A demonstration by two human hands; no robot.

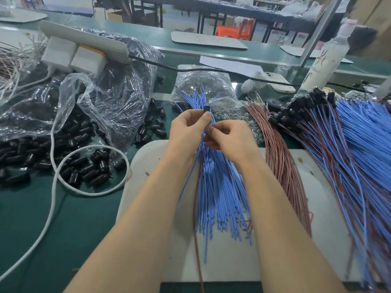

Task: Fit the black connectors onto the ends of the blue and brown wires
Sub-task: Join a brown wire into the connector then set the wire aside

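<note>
My left hand [187, 129] pinches a small black connector [206, 108] between thumb and forefinger, raised above a bundle of loose blue wires [220, 191]. Just below it, my right hand [229, 140] pinches a blue wire and a brown wire that run up toward the connector. One brown wire [195, 235] hangs down from my hands across the white board [152, 166]. A bundle of brown wires [281, 159] lies to the right. Loose black connectors [69, 166] lie heaped on the green table at the left.
Finished wires with black connectors fitted [330, 132] are piled at the right. A torn plastic bag [101, 98] covers more connectors at the left, with a white power strip [84, 42] on top and a white cable [55, 182] looping over the table. A phone [275, 81] and a bottle [325, 60] stand behind.
</note>
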